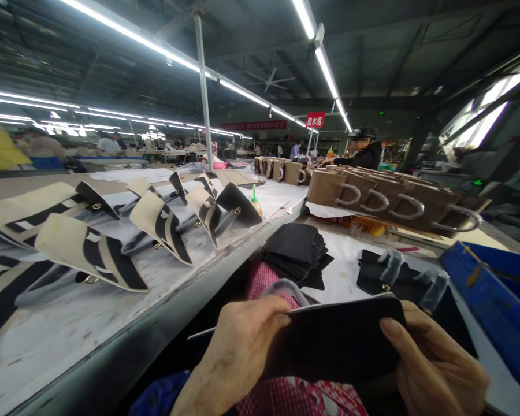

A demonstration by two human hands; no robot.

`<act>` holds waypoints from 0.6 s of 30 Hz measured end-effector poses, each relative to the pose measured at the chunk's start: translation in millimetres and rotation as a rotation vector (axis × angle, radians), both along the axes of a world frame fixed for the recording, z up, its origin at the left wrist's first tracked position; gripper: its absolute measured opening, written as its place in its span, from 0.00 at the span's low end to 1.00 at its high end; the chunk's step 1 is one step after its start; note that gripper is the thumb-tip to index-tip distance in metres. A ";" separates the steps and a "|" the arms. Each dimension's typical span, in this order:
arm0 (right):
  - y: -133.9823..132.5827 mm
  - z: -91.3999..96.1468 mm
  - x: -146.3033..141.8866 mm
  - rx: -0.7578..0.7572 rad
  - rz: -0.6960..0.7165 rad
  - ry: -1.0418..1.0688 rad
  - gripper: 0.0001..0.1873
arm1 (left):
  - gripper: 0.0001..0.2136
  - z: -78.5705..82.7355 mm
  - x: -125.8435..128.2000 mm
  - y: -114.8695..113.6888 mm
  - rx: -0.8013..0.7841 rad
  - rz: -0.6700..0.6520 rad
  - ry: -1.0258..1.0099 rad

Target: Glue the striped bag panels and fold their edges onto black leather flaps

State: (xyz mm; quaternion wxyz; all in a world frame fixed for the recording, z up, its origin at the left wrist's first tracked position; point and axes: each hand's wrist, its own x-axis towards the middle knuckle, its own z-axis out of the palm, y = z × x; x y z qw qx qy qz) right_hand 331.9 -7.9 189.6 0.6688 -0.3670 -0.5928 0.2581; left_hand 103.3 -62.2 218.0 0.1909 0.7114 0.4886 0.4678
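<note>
Both of my hands hold a flat black bag panel (338,341) low in the view, over my lap. My left hand (238,346) is curled over its left end with the fingers closed on the top edge. My right hand (433,364) grips its right end, thumb lying across the face. Just beyond it on the white table lies another black piece with plastic-wrapped handles (394,271), and further left a stack of black panels (297,251).
A long conveyor table (112,312) at left carries several cream-and-black striped bag pieces (91,254). Brown bags with wrapped handles (372,196) line the back right, where a person (364,150) sits. A blue bin (494,289) stands at right. A small glue bottle (255,202) stands mid-table.
</note>
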 end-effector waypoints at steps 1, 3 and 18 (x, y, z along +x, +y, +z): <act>1.9 -2.3 1.7 0.004 0.009 0.004 0.06 | 0.10 0.7 -1.0 -0.8 -0.027 -0.025 -0.017; 5.0 -5.7 3.7 0.015 0.031 -0.012 0.06 | 0.11 1.5 -4.0 -0.9 -0.082 -0.047 -0.020; 6.0 -0.6 -2.9 0.194 0.063 -0.146 0.11 | 0.12 -14.6 -7.7 20.6 0.356 0.271 0.543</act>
